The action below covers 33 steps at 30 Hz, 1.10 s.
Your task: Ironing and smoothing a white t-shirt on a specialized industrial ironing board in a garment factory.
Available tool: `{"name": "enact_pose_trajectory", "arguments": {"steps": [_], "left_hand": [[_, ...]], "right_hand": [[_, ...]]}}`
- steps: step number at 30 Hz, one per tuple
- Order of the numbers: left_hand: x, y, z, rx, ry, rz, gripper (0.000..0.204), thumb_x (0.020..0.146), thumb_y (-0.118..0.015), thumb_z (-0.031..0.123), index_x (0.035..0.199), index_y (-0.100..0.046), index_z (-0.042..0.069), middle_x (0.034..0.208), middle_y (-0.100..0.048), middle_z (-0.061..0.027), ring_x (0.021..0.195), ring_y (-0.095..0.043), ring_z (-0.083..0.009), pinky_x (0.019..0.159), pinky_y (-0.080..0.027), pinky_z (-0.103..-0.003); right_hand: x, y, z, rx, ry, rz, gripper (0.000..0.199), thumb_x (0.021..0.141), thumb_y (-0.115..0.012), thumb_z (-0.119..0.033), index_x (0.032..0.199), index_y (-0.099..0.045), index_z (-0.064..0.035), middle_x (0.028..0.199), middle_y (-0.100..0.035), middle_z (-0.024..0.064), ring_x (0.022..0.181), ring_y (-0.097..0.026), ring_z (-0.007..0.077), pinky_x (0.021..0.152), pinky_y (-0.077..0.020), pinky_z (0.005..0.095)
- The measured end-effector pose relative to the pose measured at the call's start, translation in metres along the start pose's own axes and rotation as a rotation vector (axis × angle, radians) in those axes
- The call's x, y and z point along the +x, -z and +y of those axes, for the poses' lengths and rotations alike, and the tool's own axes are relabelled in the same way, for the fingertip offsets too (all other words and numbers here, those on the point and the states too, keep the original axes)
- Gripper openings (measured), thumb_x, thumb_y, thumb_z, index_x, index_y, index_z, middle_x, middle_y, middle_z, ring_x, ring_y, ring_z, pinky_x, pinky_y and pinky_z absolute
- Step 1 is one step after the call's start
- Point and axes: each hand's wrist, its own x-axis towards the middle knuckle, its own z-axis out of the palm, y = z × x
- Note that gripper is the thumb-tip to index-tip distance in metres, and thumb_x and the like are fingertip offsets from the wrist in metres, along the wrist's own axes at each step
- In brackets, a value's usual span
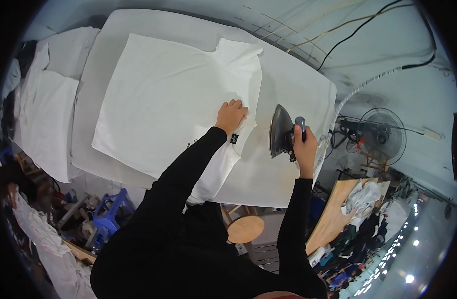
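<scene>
A white T-shirt point(158, 94) lies spread over the padded ironing table point(298, 84), its collar end toward the right and a small black label point(234, 138) showing at the neck. My left hand point(232, 115) rests on the shirt by the collar, its fingers curled in on the cloth. To the right of the shirt, my right hand point(304, 147) is wrapped round the handle of an iron point(279, 130). The iron is tipped up, its metal soleplate facing left and its tip pointing away from me. It is apart from the shirt.
More white garments point(46, 117) are stacked at the table's left end. A hose point(368, 82) and cables run along the right wall near a fan point(382, 134). Below the table are a round wooden stool point(246, 229), a blue plastic stool point(111, 212) and a wooden board point(333, 212) with clothes.
</scene>
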Motion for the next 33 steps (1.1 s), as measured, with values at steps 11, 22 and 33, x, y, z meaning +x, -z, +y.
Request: {"name": "enact_pose_trajectory", "arguments": {"steps": [11, 22, 33], "left_hand": [[-0.134, 0.079, -0.012, -0.550, 0.483, 0.217, 0.010, 0.100, -0.079, 0.008, 0.103, -0.071, 0.002, 0.091, -0.075, -0.0071, 0.081, -0.072, -0.0178, 0.072, -0.058, -0.033], [-0.410, 0.194, -0.093, -0.233, 0.954, 0.683, 0.020, 0.101, -0.081, 0.014, 0.100, -0.066, 0.001, 0.091, -0.065, -0.0012, 0.082, -0.058, -0.0101, 0.077, -0.052, -0.030], [-0.661, 0.179, -0.081, 0.485, 1.766, 0.337, 0.047, 0.080, -0.096, 0.038, 0.090, -0.070, 0.000, 0.086, -0.075, -0.0132, 0.073, -0.069, -0.0280, 0.070, -0.056, -0.045]], "right_hand": [[0.003, -0.012, -0.021, -0.067, 0.146, -0.033, 0.043, 0.103, -0.078, -0.040, 0.100, -0.073, 0.0019, 0.078, -0.070, 0.0238, 0.069, -0.070, 0.0415, 0.064, -0.0536, 0.0417], [0.028, -0.129, -0.068, -0.140, 0.241, -0.402, 0.052, 0.098, -0.079, -0.053, 0.104, -0.075, -0.0012, 0.087, -0.077, 0.0231, 0.082, -0.074, 0.0470, 0.074, -0.0592, 0.0528], [0.007, -0.115, -0.034, -0.161, 0.226, -0.286, 0.052, 0.100, -0.077, -0.051, 0.120, -0.075, -0.0029, 0.102, -0.078, 0.0233, 0.096, -0.074, 0.0463, 0.084, -0.0597, 0.0509]]}}
